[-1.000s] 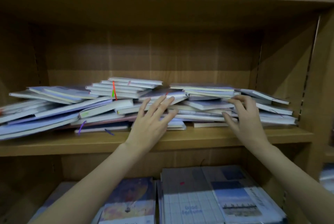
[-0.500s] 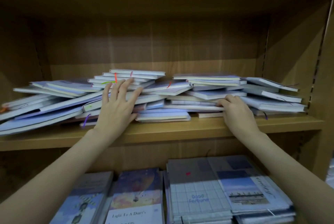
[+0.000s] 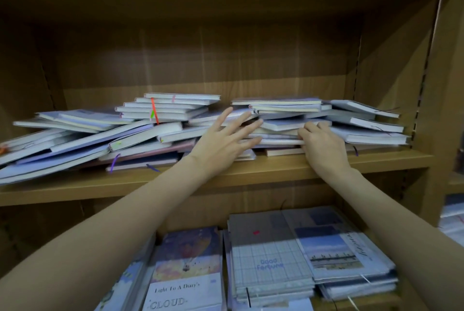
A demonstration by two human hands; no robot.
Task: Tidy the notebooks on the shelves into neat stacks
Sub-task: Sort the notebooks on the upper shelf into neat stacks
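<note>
Left hand: lying open, fingers spread, pressing the notebooks
Right hand: gripping the middle stack's edges, fingers curled
Shelf: carrying the jumbled pile

Dim, warm light from front/above; back of the brown wooden shelf unit sits in deep shadow. Soft overall, slight motion blur. Wide-angle bends shelf edges; lower right corner smeared, out of focus.

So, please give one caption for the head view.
Both hands, left hand and right hand, reach into messy notebooks on a wooden shelf.
</note>
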